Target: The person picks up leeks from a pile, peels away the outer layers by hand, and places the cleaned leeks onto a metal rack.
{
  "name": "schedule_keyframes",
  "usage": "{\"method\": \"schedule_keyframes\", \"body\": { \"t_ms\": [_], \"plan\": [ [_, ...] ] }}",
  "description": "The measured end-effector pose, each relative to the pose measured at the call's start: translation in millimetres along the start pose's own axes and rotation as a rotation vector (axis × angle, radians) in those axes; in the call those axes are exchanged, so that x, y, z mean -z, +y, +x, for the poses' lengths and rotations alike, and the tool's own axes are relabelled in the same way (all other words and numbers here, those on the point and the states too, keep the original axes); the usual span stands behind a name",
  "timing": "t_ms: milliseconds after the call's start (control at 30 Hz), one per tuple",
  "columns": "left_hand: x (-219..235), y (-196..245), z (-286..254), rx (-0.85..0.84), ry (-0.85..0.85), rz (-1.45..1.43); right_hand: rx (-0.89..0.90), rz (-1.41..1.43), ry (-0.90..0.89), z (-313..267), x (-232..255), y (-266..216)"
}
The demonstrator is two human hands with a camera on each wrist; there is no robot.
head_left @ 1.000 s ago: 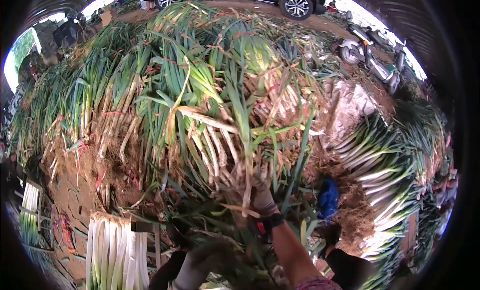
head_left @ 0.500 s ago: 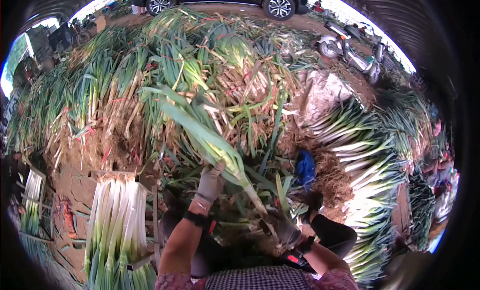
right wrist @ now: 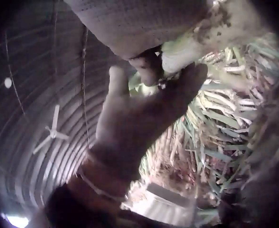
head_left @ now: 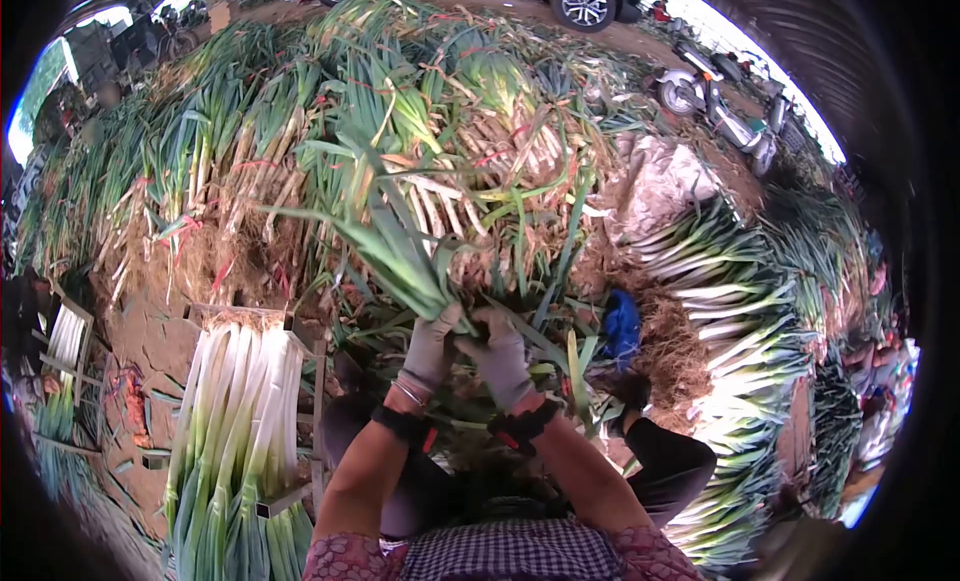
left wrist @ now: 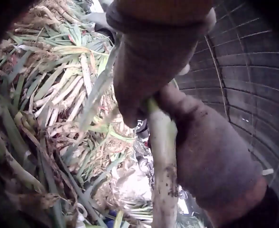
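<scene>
Both gloved hands meet at one leek, its green leaves [head_left: 400, 261] pointing up and away to the left in the head view. My left hand [head_left: 430, 353] grips it at the base of the leaves. Close beside it, my right hand [head_left: 500, 356] has its fingers curled on the same stalk. The left wrist view shows the pale, dirt-specked stem [left wrist: 163, 166] running down past the right hand [left wrist: 210, 147]. In the right wrist view, the left hand [right wrist: 130, 123] has its thumb raised, with the stalk [right wrist: 182, 52] between the hands.
A large heap of untrimmed leeks [head_left: 260, 141] lies ahead. Clean white leeks [head_left: 230, 401] stand in a metal rack [head_left: 318, 401] at the left; a row of leeks [head_left: 720, 326] lies at the right. A blue bag [head_left: 620, 331] is near the right knee.
My right hand first reached into the heap, then held the leek's root end near my lap while my left hand took the leaves. Now the right hand has moved up beside the left.
</scene>
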State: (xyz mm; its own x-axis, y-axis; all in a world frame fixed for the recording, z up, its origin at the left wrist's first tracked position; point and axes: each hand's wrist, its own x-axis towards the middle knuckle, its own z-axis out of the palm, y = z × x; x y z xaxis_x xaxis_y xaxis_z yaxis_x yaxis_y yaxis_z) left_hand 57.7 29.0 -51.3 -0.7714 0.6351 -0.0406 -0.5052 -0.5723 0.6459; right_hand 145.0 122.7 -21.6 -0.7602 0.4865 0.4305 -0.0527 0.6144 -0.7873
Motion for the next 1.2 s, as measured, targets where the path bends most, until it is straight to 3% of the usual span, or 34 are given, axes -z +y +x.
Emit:
{"method": "schedule_keyframes", "body": {
  "t_ms": [67,100,133,200,267,333,400,433,467,500,533,567,633,667,700,733,800,867,933,1000,1067,1200],
  "plan": [
    [6.6,-2.1,0.4,-0.140,0.114,0.344,-0.014,-0.009,-0.017,-5.9,-10.5,8.0],
    [10.0,-2.1,-1.2,-0.134,0.124,0.340,-0.127,0.199,-0.001,-9.1,-12.0,9.2],
    [13.4,-0.5,-1.7,-0.310,0.080,0.636,-0.239,0.409,0.018,-11.3,-12.9,10.0],
    [18.6,2.9,-1.8,-0.661,-0.025,1.231,-0.254,0.396,-0.028,-17.3,-0.5,9.0],
    [31.4,-10.9,5.3,-0.645,-0.056,1.185,-0.416,0.508,-0.064,-25.2,18.6,7.8],
    [2.5,25.1,8.4,-0.026,0.241,0.044,-0.815,0.805,-0.053,-69.6,55.5,63.2],
    [-0.1,49.6,11.5,-0.071,0.083,-0.066,-0.527,-0.140,-0.364,-93.1,103.3,80.5],
    [-2.8,56.1,8.6,-0.026,-0.015,-0.149,-0.527,-0.140,-0.369,-90.7,114.6,79.9],
    [-5.0,57.6,7.1,0.023,-0.119,-0.230,-0.322,-0.312,-0.358,-87.0,125.8,80.1],
    [-6.4,54.1,5.4,0.029,-0.120,-0.229,-0.119,-0.481,-0.342,-79.3,134.3,71.4],
    [-8.5,48.9,2.3,0.049,-0.188,-0.245,-0.275,-0.186,-0.337,-52.0,124.1,38.0],
    [-11.0,43.7,-0.3,0.066,-0.258,-0.261,-0.302,-0.113,-0.358,-35.0,113.6,17.1],
    [-16.0,33.6,-0.3,0.077,-0.300,-0.281,-0.355,0.436,-0.434,-9.9,78.1,-5.4],
    [-18.7,30.1,-0.2,0.084,-0.336,-0.301,-0.468,0.505,-0.516,3.2,61.8,-13.8],
    [-22.7,27.9,-1.5,0.089,-0.301,-0.316,-0.289,0.288,-0.571,13.9,58.5,-28.5],
    [-20.9,29.7,-0.3,0.083,-0.303,-0.312,-0.281,0.290,-0.572,14.4,47.9,-29.0],
    [-13.4,35.7,2.3,0.002,-0.121,0.004,-0.550,0.702,-0.364,13.7,27.2,-21.2],
    [-9.3,35.6,3.3,0.027,-0.070,0.129,-0.512,0.665,-0.321,15.1,20.1,-11.2],
    [-11.5,24.8,6.1,-0.068,-0.054,0.177,-0.375,0.441,-0.234,18.7,16.8,-19.3],
    [-5.6,25.1,6.8,-0.021,-0.091,0.210,-0.400,0.383,-0.212,16.7,15.7,-16.6],
    [1.1,22.9,10.1,0.030,-0.128,0.077,-0.483,0.540,-0.135,10.9,13.4,-15.1],
    [-19.6,35.1,4.1,-0.002,-0.130,0.046,-0.502,0.752,-0.223,17.4,14.9,-43.7]
  ]
}}
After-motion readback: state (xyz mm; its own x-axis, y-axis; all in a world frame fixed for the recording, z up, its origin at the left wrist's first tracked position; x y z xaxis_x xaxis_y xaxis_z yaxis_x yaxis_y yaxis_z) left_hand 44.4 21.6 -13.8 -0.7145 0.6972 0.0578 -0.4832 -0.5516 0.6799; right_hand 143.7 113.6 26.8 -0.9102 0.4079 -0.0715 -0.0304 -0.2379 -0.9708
